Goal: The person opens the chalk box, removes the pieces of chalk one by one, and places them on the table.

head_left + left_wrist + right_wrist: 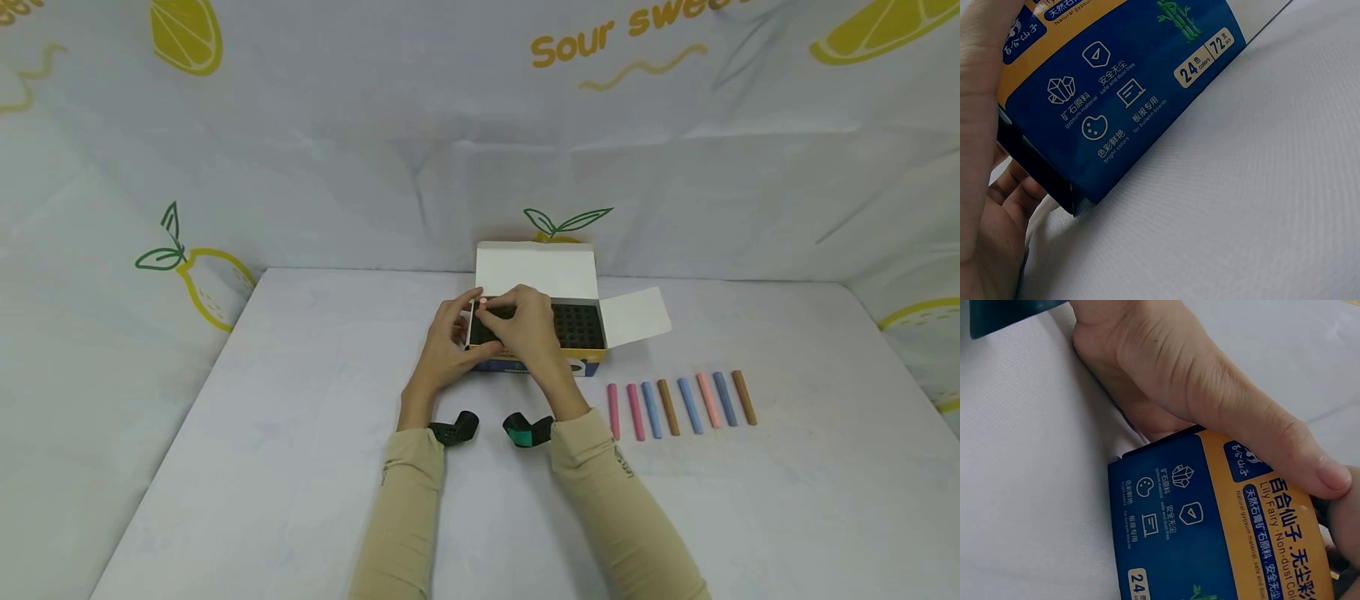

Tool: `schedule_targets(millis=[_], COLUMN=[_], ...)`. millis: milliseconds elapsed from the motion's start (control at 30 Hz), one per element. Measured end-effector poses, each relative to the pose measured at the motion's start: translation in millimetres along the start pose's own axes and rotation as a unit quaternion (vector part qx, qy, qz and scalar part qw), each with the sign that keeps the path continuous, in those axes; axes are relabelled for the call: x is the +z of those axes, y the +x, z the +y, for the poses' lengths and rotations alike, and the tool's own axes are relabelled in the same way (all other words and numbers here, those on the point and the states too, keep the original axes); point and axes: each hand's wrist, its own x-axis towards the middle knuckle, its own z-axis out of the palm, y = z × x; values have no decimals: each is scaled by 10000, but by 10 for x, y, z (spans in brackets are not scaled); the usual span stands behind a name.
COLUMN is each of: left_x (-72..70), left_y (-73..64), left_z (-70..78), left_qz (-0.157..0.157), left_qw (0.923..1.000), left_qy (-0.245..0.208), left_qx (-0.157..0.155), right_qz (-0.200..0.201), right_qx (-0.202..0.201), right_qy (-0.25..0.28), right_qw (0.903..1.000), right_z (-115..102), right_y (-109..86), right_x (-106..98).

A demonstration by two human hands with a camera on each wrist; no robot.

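A blue and yellow chalk box [585, 365] stands at the far middle of the table, its white flaps folded back. Inside is a black insert [577, 323] with rows of holes. My left hand [442, 350] grips the box's left end, thumb along the front top edge and fingers around the side. Between thumb and fingertips, my right hand [532, 329] pinches a light pink chalk stick [483, 303] over the insert's left end; its lower part is hidden. The right wrist view shows the left hand [1210, 381] against the box's printed front [1172, 519].
Right of the box, several chalk sticks [691, 406] in pink, blue and brown lie in a row, roughly parallel. The right flap [636, 317] sticks out over the table above them. Behind the box rises a white cloth [360, 200] with lemon prints.
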Motion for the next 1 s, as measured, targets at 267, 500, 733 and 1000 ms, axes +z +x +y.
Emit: schedule_targets(millis=[267, 500, 733, 1000], left_x=[5, 7, 10, 3], left_y=[6, 1, -9, 3], left_z=[1, -12, -3, -10], left_qz=[4, 39, 31, 66], left_qw=[10000, 9999, 9999, 9999], left_qy=[63, 99, 86, 97], left_qx=[23, 98, -58, 9], right_qz=[343, 104, 457, 782], right_qx=[-276, -15, -325, -592], right_qy=[685, 465, 640, 1139], right_qw=[9967, 9989, 9964, 9886], right_z=[29, -4, -37, -159], right_y=[12, 8, 21, 41], right_x=[-4, -13, -27, -158])
